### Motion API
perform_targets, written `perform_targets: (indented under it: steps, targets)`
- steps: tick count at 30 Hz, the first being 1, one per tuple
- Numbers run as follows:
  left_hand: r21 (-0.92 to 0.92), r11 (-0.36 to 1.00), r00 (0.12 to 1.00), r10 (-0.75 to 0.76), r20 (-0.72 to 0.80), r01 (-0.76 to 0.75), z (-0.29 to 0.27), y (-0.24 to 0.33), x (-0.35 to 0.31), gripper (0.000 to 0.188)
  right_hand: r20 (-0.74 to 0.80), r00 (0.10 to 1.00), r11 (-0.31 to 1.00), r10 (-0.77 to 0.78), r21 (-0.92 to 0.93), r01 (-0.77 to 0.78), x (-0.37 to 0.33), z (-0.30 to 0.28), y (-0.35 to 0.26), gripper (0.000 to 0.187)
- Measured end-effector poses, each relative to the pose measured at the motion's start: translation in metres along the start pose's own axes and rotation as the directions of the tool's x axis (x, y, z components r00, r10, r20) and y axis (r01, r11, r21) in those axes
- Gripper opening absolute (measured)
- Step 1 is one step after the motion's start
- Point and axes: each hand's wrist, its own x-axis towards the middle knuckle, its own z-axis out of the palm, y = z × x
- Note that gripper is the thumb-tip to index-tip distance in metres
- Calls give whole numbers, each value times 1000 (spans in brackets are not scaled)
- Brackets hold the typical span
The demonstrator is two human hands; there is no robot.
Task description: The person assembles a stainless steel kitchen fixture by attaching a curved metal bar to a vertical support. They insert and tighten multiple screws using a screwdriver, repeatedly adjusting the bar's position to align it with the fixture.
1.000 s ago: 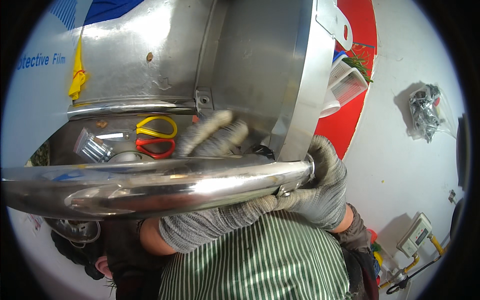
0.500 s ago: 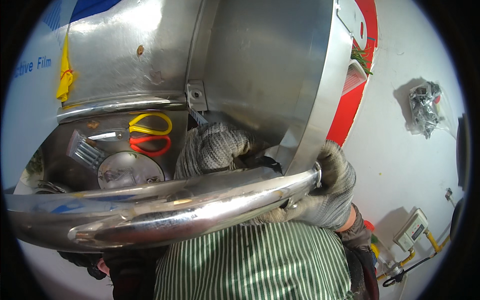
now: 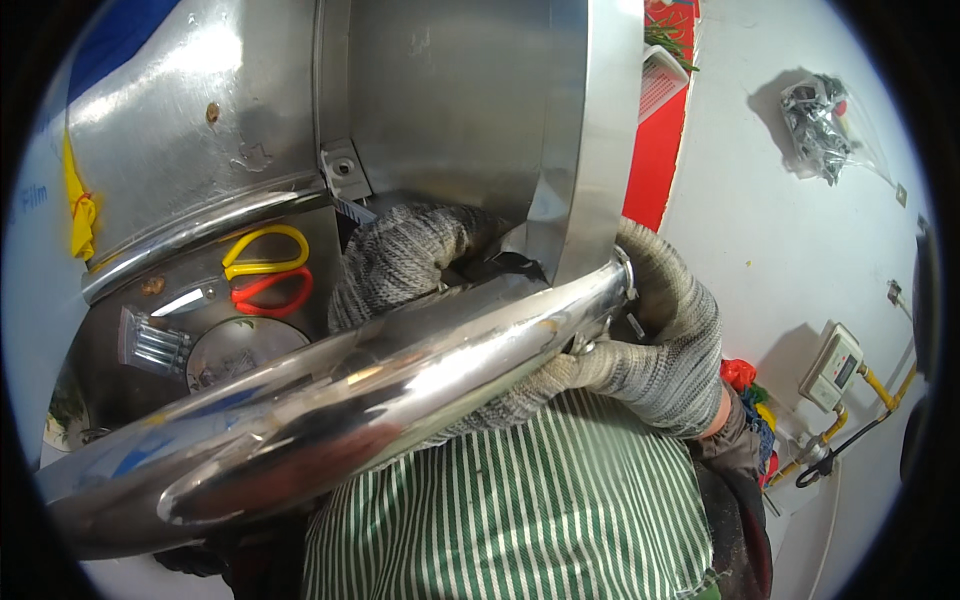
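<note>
A thick, shiny metal tube runs slantwise across the front, with a flat metal panel rising at its right end. My left hand, in a grey knitted glove, is behind the tube with its fingers curled toward the panel's lower corner. A dark, thin piece shows by those fingertips; whatever they grip is hidden. My right hand, gloved alike, wraps around the tube's right end, fingers beside the panel and thumb along the underside. Part of that grip is covered by the tube.
Scissors with yellow and red handles lie left of my left hand, near a round dish and a small clear bag of metal pieces. A white meter with a yellow pipe is at right. A striped apron covers my front.
The tube now slants more steeply, its left end lower and its right end higher. Both hands have shifted up in the view, and the surroundings have moved left.
</note>
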Motion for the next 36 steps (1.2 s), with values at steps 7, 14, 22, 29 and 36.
perform_targets:
  steps: [7, 14, 22, 29, 36]
  targets:
    - [82, 996, 999, 24, -21, -22, -21, 0, 1, 38, -106, 986, 992, 126, -11, -128, -7, 10, -22, 77]
    - [124, 992, 1000, 0, -20, 3, -35, 1, 3, 35, -22, 1000, 965, -20, -262, 14, -15, 8, -20, 72]
    - [236, 969, 997, -72, -8, 72, -39, -12, 2, 32, 116, 975, 858, -189, -463, 221, 2, 6, -34, 58]
    - [89, 996, 995, 0, -103, 9, -33, -21, 9, 31, 219, 960, 839, 172, -544, -26, -3, 1, -55, 36]
    - [-61, 998, 999, 21, -32, -23, -45, -23, 18, 32, 600, 791, 489, -119, -658, 573, -32, -10, -31, 31]
